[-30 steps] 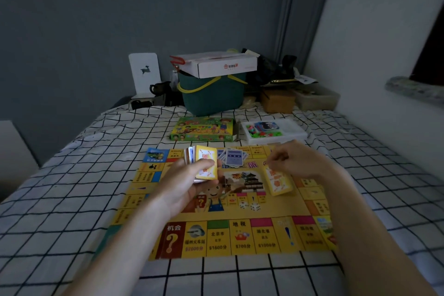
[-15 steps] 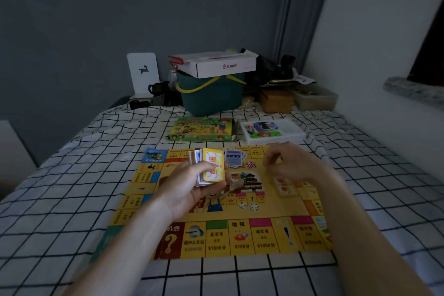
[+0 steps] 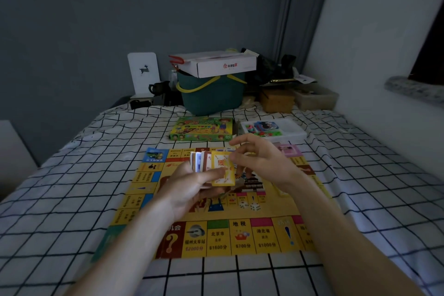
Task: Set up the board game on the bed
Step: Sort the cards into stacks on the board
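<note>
The bed (image 3: 72,175) lay under a soft white sheet crossed by a black grid, slightly wrinkled. On it the flat, square yellow paper game board (image 3: 240,235) was spread out, with two small white dice (image 3: 249,205) near its middle. Beyond the board sat the green rectangular cardboard game box (image 3: 203,128) and, just beside it, a clear plastic tray of coloured pieces (image 3: 274,130). My left hand (image 3: 189,190) gripped a thick stack of glossy cards (image 3: 213,168) above the board, its thumb pressed across the yellow front card. My right hand (image 3: 262,163) had its fingers (image 3: 236,158) curled at that card's upper right corner, touching it.
</note>
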